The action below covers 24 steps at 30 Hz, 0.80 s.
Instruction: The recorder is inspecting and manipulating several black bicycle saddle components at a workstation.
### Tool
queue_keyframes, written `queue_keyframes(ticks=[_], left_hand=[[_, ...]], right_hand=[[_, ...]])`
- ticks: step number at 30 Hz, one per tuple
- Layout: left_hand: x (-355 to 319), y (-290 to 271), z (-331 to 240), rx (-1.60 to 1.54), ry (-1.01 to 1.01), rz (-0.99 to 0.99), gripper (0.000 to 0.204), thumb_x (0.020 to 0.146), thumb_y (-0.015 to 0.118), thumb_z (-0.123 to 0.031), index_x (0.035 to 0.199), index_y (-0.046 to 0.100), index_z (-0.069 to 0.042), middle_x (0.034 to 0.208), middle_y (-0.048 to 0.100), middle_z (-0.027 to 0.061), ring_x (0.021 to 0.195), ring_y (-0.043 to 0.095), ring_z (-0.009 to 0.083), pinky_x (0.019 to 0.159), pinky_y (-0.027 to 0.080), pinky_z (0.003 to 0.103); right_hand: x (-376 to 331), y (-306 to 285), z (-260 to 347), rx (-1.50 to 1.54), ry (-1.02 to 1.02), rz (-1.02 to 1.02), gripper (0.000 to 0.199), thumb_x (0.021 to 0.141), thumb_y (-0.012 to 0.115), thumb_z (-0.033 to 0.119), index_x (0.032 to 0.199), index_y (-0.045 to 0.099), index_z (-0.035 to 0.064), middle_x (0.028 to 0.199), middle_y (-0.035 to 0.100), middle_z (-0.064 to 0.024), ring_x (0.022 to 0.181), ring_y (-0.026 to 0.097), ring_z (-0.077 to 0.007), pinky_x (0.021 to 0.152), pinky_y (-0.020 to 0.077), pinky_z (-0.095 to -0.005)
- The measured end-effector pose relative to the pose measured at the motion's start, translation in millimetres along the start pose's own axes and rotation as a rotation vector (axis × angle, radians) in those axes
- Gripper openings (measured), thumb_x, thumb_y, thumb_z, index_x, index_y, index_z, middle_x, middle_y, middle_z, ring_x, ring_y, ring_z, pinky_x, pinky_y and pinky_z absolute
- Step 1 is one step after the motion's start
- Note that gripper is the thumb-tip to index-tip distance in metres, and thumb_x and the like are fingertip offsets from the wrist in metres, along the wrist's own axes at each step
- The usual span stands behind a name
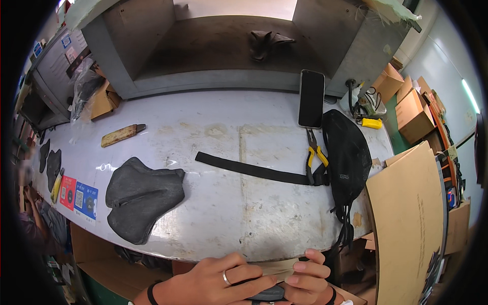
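At the near edge of the table, my left hand [218, 279], with a ring on one finger, has its fingers closed over a dark grey, smooth-edged piece [269, 294]. From the other side my right hand [309, 280] grips the same piece, its fingers bent. Most of the piece is hidden by my fingers and the lower edge of the picture, so its full shape does not show. A dark grey, saddle-shaped cover [145, 203] with a slit down its middle lies flat on the table [218, 218], ahead of my left hand and to its left.
Yellow-handled pliers [315, 156], a phone [311, 99], a black pouch [346, 157] and its strap [249, 168] lie at right. A wrapped-handle knife [122, 135] is farther left. Behind stands an open grey metal housing [218, 81] holding a crumpled dark piece [267, 44]. Cardboard [409, 223] leans at right.
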State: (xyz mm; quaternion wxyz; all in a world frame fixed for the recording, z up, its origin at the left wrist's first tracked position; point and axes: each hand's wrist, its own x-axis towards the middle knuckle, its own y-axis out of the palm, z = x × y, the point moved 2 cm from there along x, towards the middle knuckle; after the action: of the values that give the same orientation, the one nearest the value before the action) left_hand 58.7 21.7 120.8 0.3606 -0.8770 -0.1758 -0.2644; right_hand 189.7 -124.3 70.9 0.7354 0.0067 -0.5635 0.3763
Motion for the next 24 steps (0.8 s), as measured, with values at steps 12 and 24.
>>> queue_keyframes(ticks=[12,24], left_hand=[[-1,4,-21,0.245,-0.145,0.131,0.044,0.081,0.068,-0.016,0.119,0.054,0.0,0.094,0.059,0.013,0.072,0.057,0.0235,0.064,0.05,0.033],[-21,-2,-9,-0.133,-0.484,-0.232,0.085,0.081,0.063,0.006,0.148,0.011,0.002,0.125,0.051,0.0237,0.108,0.055,0.0329,0.09,0.044,0.038]], right_hand=[[-10,25,-11,0.862,0.799,-0.153,0.051,0.069,0.082,0.038,0.096,0.055,0.0039,0.113,0.052,-0.0219,0.107,0.053,-0.0387,0.094,0.0412,-0.0503],[-19,31,-21,0.65,0.689,-0.386,0.03,0.093,0.054,0.028,0.095,0.051,-0.0009,0.099,0.058,-0.0224,0.097,0.057,-0.033,0.089,0.0437,-0.0453]])
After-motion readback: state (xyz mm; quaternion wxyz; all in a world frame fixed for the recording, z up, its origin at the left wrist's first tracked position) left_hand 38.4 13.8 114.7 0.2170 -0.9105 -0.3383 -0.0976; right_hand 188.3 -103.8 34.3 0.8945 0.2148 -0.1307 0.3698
